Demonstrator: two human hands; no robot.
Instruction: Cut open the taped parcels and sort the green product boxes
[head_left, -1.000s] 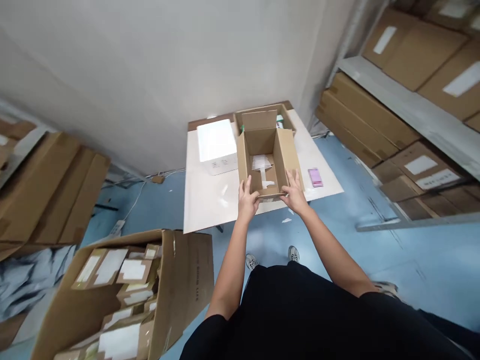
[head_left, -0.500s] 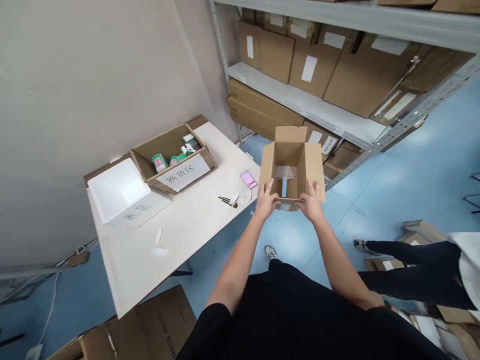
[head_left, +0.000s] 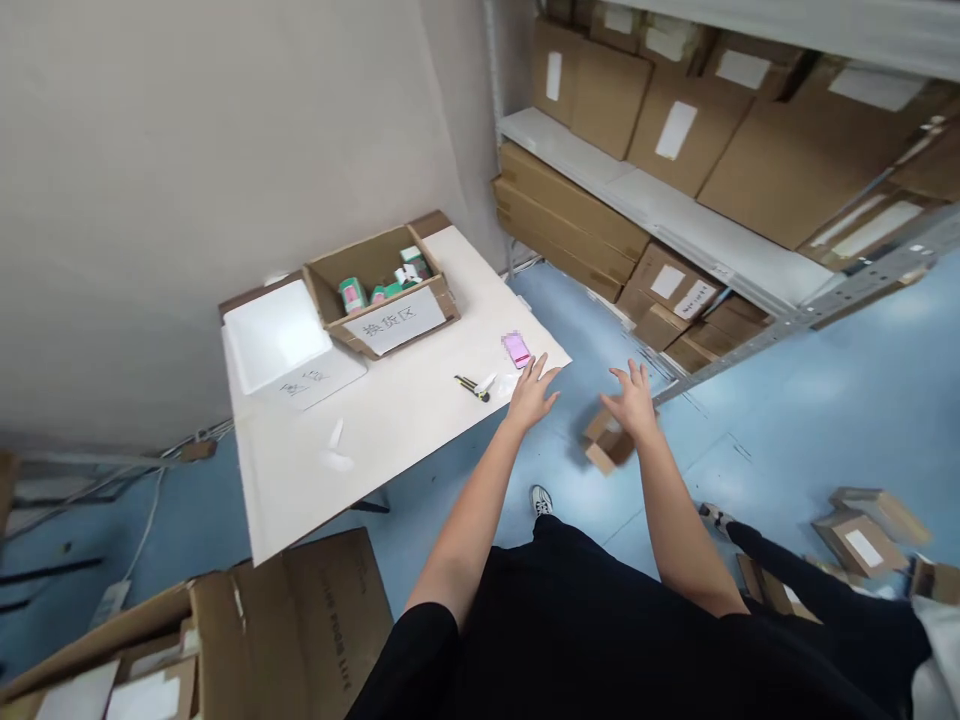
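Both my hands hang in the air with fingers spread and nothing in them. My left hand point(head_left: 531, 392) is over the near right corner of the white table point(head_left: 390, 440). My right hand point(head_left: 632, 400) is off the table's edge, above the blue floor. A small open cardboard box point(head_left: 606, 446) is just below my right hand, blurred, low near the floor. A pink phone point(head_left: 517, 349) and a box cutter point(head_left: 472, 386) lie on the table beside my left hand.
A labelled cardboard tray with green and white packets point(head_left: 379, 297) and a white tray point(head_left: 271, 340) sit at the table's back. Shelves of cartons point(head_left: 675, 190) line the right. A large open carton point(head_left: 195, 640) stands bottom left. Another person's legs point(head_left: 810, 590) and small boxes point(head_left: 862, 530) are at right.
My hands carried the small box off the table to the right, then let go. They are now open and the box has dropped toward the floor. The view swung right.
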